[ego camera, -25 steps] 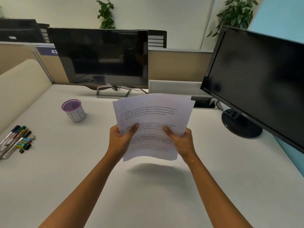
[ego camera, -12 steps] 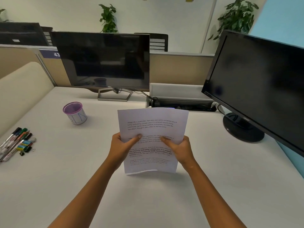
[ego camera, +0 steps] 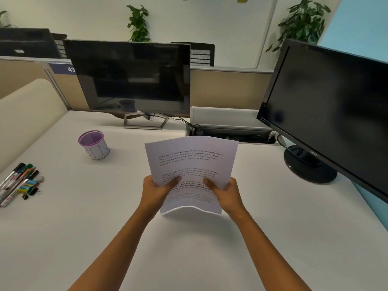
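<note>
While left hand (ego camera: 155, 192), right hand (ego camera: 227, 194) pinch paper stack (ego camera: 191, 160) sides, bowed bottom edge near desk (ego camera: 189, 248).

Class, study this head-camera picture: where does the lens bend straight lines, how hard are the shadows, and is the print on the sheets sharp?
Head view: the wide lens bows the right monitor; soft light leaves a faint shadow on the desk under the sheets; upper print is readable, lines between the left hand and right hand blur; the left monitor holds dim reflections.
</note>
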`<state>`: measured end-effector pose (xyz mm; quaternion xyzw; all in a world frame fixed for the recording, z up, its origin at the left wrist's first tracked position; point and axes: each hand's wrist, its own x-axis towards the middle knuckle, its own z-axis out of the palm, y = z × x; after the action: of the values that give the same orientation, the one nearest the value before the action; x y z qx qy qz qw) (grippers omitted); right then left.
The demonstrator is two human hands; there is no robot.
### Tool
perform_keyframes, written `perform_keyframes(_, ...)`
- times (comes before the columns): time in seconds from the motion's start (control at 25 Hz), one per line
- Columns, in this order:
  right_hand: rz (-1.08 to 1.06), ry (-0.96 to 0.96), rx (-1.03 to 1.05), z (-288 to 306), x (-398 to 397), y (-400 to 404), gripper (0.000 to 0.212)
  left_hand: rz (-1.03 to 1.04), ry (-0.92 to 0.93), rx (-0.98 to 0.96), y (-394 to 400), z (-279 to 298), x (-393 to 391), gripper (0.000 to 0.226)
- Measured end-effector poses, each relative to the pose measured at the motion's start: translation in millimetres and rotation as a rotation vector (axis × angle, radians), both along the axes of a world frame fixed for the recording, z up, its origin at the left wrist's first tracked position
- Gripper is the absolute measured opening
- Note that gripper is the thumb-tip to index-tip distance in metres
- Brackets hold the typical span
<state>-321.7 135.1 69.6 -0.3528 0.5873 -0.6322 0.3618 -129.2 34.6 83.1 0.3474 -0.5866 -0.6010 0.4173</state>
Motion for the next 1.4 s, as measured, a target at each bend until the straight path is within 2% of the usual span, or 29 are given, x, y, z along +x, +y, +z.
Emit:
perform_keyframes(0.28,-0.006,-0.034,0.074,-25.8,-2.4,11.5,0.021,-0.065,-0.056,0.022,10.7,-23.3,5.7,0.029)
perform_keyframes(0.48,-0.002,0.033,0.059,-33.8,-9.1,15.3,0.018,-0.073,-0.071,0.019,10.7,-26.8,6.2,0.035)
perform_keyframes(0.76,-0.008,0.088,0.178,-60.3,-4.5,24.7,0.024,-0.069,-0.055,0.064,21.2,-40.7,7.5,0.035)
perform_keyframes(0.84,-0.027,0.09,0.121,-61.7,-8.2,28.5,0.029,0.002,0.003,0.094,18.7,-34.6,7.3,0.038)
perform_keyframes(0.96,-0.158,-0.163,0.08,-59.6,-2.6,31.4,0.058,0.009,0.252,0.171,17.1,-23.1,5.2,0.049)
perform_keyframes(1.08,-0.021,-0.28,0.008,-54.1,22.2,22.4,0.064,-0.107,0.388,0.207,21.8,-20.0,-6.3,0.052)
perform_keyframes(1.16,0.015,-0.349,-0.046,-49.0,39.3,13.9,0.061,-0.1,0.41,0.268,29.0,-23.1,-12.3,0.048)
perform_keyframes(1.24,-0.032,-0.401,-0.066,-46.9,45.0,9.0,0.049,-0.078,0.408,0.338,36.2,-28.5,-13.7,0.046)
perform_keyframes(1.4,-0.088,-0.293,0.036,-49.8,26.5,17.9,0.025,-0.01,0.466,0.511,26.6,-26.5,2.8,0.042)
